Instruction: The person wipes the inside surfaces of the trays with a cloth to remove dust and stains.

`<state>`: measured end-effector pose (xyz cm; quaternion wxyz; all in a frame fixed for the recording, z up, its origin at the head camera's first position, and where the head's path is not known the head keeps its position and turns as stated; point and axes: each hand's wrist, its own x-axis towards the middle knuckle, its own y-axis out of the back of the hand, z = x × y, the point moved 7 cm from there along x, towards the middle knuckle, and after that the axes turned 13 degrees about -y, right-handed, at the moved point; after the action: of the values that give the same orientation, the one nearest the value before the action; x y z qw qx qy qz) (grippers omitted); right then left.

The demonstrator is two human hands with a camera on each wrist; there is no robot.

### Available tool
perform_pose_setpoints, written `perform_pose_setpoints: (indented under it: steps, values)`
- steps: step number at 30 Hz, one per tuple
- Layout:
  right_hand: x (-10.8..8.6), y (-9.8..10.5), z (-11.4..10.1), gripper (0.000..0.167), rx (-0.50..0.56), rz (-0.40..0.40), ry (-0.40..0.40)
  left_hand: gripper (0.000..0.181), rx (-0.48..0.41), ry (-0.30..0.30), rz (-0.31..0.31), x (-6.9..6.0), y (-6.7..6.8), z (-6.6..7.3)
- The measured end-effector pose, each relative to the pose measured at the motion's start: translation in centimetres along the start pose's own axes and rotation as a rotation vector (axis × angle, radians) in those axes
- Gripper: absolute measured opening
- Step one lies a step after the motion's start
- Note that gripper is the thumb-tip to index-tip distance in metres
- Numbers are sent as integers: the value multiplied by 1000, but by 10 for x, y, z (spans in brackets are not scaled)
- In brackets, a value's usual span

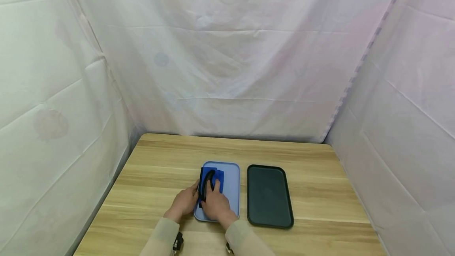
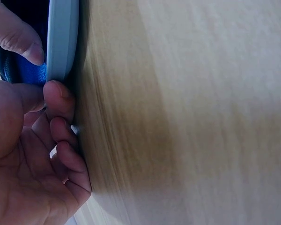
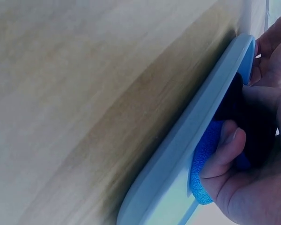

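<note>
A light blue tray [image 1: 232, 187] lies on the wooden table. On its left part rests a bright blue, fabric-like piece [image 1: 220, 175] with a textured surface and a dark edge, under a black curved piece [image 1: 205, 188]. My left hand [image 1: 185, 201] is at the tray's left edge; in the left wrist view its thumb and index finger pinch the rim, the other fingers curled outside. From above, my right hand [image 1: 215, 204] grips the black curved piece, thumb on its left side and fingers over it. Its little finger touches the blue piece [image 3: 204, 164]. The hand partly hides both pieces.
A dark green tray [image 1: 269, 196] lies to the right of the light blue one, a narrow gap between them. White cloth walls [image 1: 227, 70] enclose the wooden table [image 1: 160, 157] at the back and both sides.
</note>
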<state>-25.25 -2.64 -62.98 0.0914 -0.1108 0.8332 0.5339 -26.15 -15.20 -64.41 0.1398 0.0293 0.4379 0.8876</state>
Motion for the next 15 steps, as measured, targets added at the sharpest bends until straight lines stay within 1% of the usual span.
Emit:
perform_pose_setpoints:
  steps: [5,11,15]
  values:
    - [-6,0,0,80,-4,10,3,52,-4,-1,4,-1,-1,-1]
    - [-14,0,-1,80,19,11,9,51,-9,-17,10,-2,1,0]
    - [-18,0,-1,80,12,12,4,51,-10,-23,14,-2,2,2]
